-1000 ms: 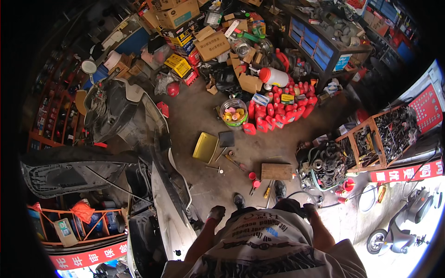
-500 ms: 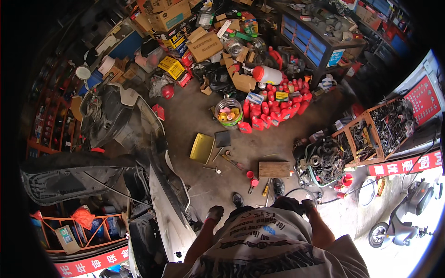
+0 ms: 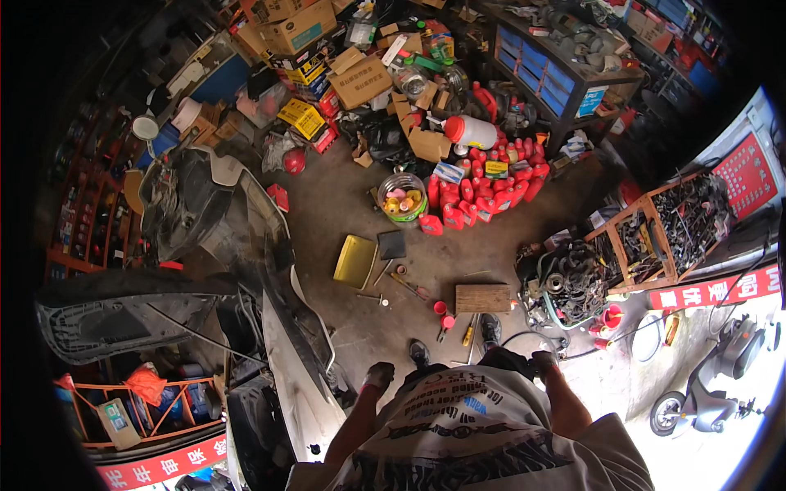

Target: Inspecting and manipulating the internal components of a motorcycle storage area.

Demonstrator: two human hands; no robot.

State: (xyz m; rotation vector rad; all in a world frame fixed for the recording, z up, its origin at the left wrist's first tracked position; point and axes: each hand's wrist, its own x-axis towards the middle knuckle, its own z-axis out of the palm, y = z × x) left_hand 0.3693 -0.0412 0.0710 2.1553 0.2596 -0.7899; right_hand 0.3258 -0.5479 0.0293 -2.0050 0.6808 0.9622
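Red bottles [image 3: 483, 195] crowd the far edge of the floor [image 3: 323, 200], a round tub [image 3: 407, 218] just beside them. Cartons [image 3: 296, 31] stand at its far left corner, blue drawers [image 3: 532, 69] at its far right.

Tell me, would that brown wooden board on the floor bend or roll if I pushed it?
The wooden board probably won't bend: its edges look straight. It likely won't roll, because it's flat and rectangular; a push might make it slide across the floor.

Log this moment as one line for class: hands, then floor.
left hand: nothing visibly held | right hand: nothing visibly held | floor: yellow tray, wooden board, red bottles
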